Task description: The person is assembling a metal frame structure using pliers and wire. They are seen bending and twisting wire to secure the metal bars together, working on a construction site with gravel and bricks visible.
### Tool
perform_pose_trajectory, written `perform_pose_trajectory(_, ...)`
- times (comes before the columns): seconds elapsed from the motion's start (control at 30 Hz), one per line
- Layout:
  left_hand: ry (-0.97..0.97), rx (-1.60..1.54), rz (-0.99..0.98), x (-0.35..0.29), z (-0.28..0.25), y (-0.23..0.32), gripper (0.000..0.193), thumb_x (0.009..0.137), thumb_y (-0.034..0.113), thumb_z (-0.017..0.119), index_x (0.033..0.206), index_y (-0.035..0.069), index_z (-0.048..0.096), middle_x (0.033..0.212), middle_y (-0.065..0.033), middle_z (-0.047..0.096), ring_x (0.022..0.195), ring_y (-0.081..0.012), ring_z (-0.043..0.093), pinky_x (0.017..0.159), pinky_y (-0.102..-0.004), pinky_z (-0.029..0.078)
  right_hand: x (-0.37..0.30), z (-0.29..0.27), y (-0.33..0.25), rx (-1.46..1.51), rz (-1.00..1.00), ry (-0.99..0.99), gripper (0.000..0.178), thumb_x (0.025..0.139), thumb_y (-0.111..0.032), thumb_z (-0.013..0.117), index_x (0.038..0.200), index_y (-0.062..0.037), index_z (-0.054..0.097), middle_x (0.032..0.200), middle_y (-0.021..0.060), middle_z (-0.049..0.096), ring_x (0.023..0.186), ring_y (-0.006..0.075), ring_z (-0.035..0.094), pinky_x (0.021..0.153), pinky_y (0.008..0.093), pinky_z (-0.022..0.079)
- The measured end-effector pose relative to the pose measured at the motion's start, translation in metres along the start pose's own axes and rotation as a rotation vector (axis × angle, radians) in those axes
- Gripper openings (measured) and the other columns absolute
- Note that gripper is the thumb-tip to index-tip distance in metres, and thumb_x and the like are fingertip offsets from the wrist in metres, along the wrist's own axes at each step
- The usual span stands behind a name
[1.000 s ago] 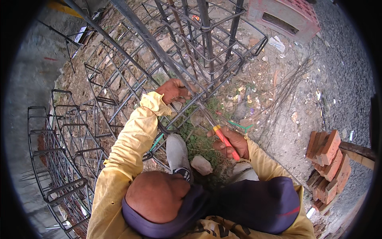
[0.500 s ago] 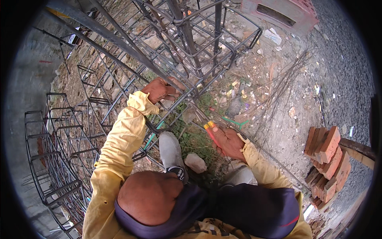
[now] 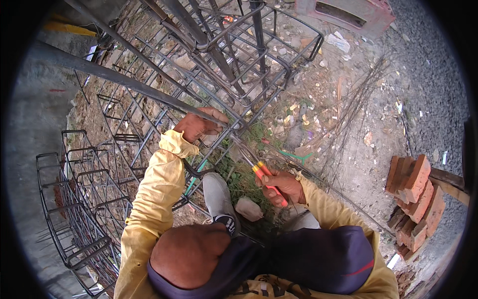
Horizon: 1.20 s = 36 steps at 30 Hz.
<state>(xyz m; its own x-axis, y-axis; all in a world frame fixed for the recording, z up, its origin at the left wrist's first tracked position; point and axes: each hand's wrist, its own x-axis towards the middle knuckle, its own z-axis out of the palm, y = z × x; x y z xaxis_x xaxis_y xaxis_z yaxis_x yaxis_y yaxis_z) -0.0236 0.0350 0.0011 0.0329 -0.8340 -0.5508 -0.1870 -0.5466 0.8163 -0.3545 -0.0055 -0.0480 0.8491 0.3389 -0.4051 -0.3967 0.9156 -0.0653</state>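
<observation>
- One pair of red-handled pincers [image 3: 259, 169] gripped in my right hand [image 3: 285, 186], tips at the rebar crossing [image 3: 242, 124]!
- Stiff, I'd judge; best held far back.
- My left hand [image 3: 199, 125] curls by the dark bar [image 3: 149, 90]; can't tell if gripping.

The rebar cage [image 3: 258, 45] lies before the pincers [image 3: 260, 170], stacked bricks [image 3: 419, 200] to their right, a crate [image 3: 381, 17] ahead-right.

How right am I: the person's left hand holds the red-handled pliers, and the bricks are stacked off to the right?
Not quite: the head view shows the right hand holding the red-handled pliers; the left hand is by the steel bars. The bricks are indeed stacked off to the right.
</observation>
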Motion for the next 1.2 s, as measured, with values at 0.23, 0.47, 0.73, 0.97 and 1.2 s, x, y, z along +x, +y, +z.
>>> perform_pose_trajectory(0.23, 0.004, -0.066, -0.032, -0.004, 0.003, 0.010, 0.022, 0.087, 0.004, 0.063, 0.108, 0.005, 0.068, 0.097, -0.0013, 0.067, 0.089, -0.0117, 0.063, 0.082, -0.0278, 0.053, -0.009, 0.001, 0.006, -1.522, -0.795, 0.813, 0.046, 0.092, -0.027, 0.062, 0.127, 0.0005, 0.049, 0.098, 0.0195, 0.063, 0.084, 0.0324, 0.066, 0.075, 0.0404, 0.054)
perform_pose_trajectory(0.47, 0.025, -0.123, -0.087, -0.004, 0.002, 0.006, 0.023, 0.087, 0.007, 0.064, 0.109, 0.004, 0.069, 0.097, -0.0018, 0.067, 0.090, -0.0120, 0.063, 0.084, -0.0290, 0.054, -0.005, -0.002, 0.009, -0.574, -0.186, 0.434, 0.061, 0.097, -0.059, 0.045, 0.123, -0.0043, 0.050, 0.085, 0.0056, 0.056, 0.062, 0.0181, 0.053, 0.055, 0.0337, 0.044)
perform_pose_trajectory(0.73, 0.043, -0.097, -0.075, -0.007, 0.004, 0.009, 0.025, 0.085, 0.004, 0.064, 0.109, 0.003, 0.069, 0.100, -0.0032, 0.066, 0.092, -0.0138, 0.063, 0.084, -0.0295, 0.054, -0.004, 0.010, -0.008, -0.568, -0.150, 0.481, 0.065, 0.097, -0.064, 0.039, 0.120, -0.0040, 0.053, 0.074, 0.0061, 0.058, 0.060, 0.0129, 0.058, 0.052, 0.0299, 0.047)
perform_pose_trajectory(0.97, 0.041, -0.131, -0.058, -0.005, 0.006, 0.005, 0.026, 0.083, 0.003, 0.065, 0.108, 0.003, 0.070, 0.101, -0.0039, 0.066, 0.093, -0.0143, 0.062, 0.084, -0.0290, 0.054, -0.003, 0.031, -0.006, -0.602, -0.096, 0.438, 0.032, 0.089, -0.026, 0.072, 0.103, -0.0094, 0.049, 0.066, 0.0035, 0.054, 0.048, 0.0131, 0.052, 0.042, 0.0302, 0.043)
perform_pose_trajectory(1.2, 0.115, 0.027, -0.017, -0.011, 0.011, 0.012, 0.028, 0.084, 0.004, 0.065, 0.111, 0.003, 0.068, 0.103, -0.0049, 0.066, 0.096, -0.0155, 0.062, 0.084, -0.0316, 0.052, -0.002, 0.014, 0.000, -0.485, -0.113, 0.347, 0.040, 0.088, -0.029, 0.071, 0.112, -0.0073, 0.048, 0.074, 0.0067, 0.056, 0.051, 0.0173, 0.056, 0.045, 0.0340, 0.045)
